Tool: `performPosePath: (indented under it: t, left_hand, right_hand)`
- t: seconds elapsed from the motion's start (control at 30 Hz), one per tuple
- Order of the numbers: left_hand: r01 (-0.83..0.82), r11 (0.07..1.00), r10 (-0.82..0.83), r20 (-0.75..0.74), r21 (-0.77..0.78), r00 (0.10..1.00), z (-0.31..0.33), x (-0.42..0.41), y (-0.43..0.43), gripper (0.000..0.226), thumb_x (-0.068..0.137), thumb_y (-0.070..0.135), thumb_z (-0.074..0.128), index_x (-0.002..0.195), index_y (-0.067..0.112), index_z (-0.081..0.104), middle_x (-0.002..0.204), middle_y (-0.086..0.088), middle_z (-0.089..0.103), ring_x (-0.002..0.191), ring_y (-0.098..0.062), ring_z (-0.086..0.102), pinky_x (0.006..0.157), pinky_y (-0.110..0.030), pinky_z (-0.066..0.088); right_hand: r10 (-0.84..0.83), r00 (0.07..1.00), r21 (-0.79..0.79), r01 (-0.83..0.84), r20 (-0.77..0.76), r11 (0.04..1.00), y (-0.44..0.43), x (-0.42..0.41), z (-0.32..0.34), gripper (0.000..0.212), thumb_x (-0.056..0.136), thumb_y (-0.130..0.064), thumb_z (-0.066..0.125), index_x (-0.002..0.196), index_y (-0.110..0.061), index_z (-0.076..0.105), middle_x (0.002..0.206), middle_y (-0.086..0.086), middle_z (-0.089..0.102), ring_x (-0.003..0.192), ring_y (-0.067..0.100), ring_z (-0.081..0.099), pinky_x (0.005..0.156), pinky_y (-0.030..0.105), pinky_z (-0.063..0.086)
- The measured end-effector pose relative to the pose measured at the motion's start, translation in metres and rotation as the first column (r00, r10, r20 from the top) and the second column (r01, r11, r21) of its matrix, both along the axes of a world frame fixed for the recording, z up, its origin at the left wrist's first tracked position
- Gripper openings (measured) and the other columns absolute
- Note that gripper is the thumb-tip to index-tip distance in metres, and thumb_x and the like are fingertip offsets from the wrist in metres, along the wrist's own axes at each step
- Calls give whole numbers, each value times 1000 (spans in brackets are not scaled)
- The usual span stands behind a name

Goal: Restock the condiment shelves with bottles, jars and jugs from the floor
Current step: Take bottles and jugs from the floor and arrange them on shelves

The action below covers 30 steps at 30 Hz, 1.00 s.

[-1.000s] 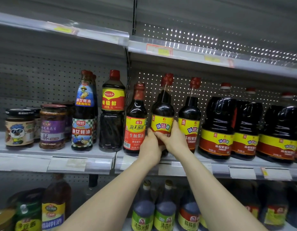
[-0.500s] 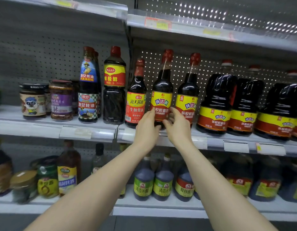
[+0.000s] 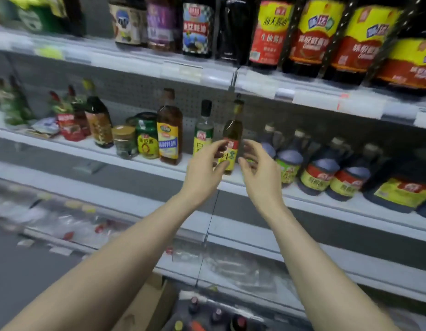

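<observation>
Grip slack — left hand [image 3: 204, 170], right hand [image 3: 262, 173] both empty, fingers relaxed, before amber bottle [image 3: 233, 130] on middle shelf [image 3: 99, 152].

At twelve o'clock a dark bottle [image 3: 197, 27] is wearing a black-and-white checked label. Toward one o'clock the soy bottles [image 3: 312, 37] are showing yellow-over-red labels. At ten o'clock a green jar [image 3: 147, 137] is carrying a yellow label against grey, dot-perforated pegboard [image 3: 135, 91].
</observation>
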<state>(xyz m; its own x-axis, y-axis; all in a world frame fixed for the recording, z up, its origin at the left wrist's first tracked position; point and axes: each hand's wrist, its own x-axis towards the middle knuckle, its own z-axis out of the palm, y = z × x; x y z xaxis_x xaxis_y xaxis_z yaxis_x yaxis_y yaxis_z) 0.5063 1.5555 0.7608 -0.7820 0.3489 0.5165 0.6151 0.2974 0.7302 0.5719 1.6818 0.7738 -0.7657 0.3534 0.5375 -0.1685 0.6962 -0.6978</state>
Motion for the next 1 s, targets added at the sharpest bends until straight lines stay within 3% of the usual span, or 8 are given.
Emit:
performPosePath:
  t: [0.2, 0.47, 0.63, 0.77, 0.9, 1.0]
  left_hand:
    - [-26, 998, 34, 125, -64, 992, -55, 6, -76, 47, 89, 8, 67, 134, 16, 56, 123, 0, 65, 105, -14, 63, 91, -36, 54]
    - [23, 988, 34, 356, -155, 934, -176, 32, -160, 47, 89, 9, 67, 134, 15, 56, 125, -2, 64, 107, -13, 62, 92, -38, 54]
    - [0, 978, 100, 461, -211, 882, -250, 56, -186, 46, 87, 9, 70, 131, 17, 59, 122, 0, 65, 104, -14, 63, 90, -39, 55]
    - [-1, 952, 172, 532, -307, 829, -307, 79, -191, 47, 85, 9, 70, 131, 18, 60, 117, -1, 65, 104, -13, 63, 91, -36, 53]
    - [32, 923, 229, 613, -384, 757, -370, 101, -195, 46, 87, 16, 71, 131, 17, 60, 121, -4, 65, 109, -19, 63, 93, -37, 52]
    - [43, 913, 271, 680, -407, 681, -419, 119, -200, 43, 89, 17, 71, 131, 18, 61, 124, -2, 64, 111, -19, 63, 94, -36, 52]
  right_hand:
    - [-3, 995, -45, 7, 98, 999, -59, 17, -70, 36, 96, -9, 60, 132, -14, 61, 123, -1, 70, 108, 14, 67, 95, 35, 54]
    - [76, 942, -90, -50, 326, 995, -133, 54, -191, 36, 97, -12, 60, 133, -17, 60, 126, -5, 67, 110, 13, 66, 96, 41, 53]
    - [133, 859, -154, -64, 494, 986, -146, 74, -265, 36, 98, -15, 61, 133, -23, 60, 127, -9, 66, 112, 7, 64, 95, 38, 54]
    - [157, 758, -153, -76, 634, 985, -145, 87, -322, 40, 97, -13, 63, 135, -22, 59, 124, -5, 69, 113, 12, 66, 98, 31, 52]
    - [190, 650, -178, -85, 736, 980, -145, 104, -380, 40, 97, -19, 65, 137, -22, 58, 125, -3, 69, 109, 15, 67, 95, 39, 54]
    - [238, 583, -228, -92, 777, 969, -146, 116, -428, 43, 96, -13, 64, 138, -18, 58, 130, 1, 66, 112, 20, 66, 94, 44, 54]
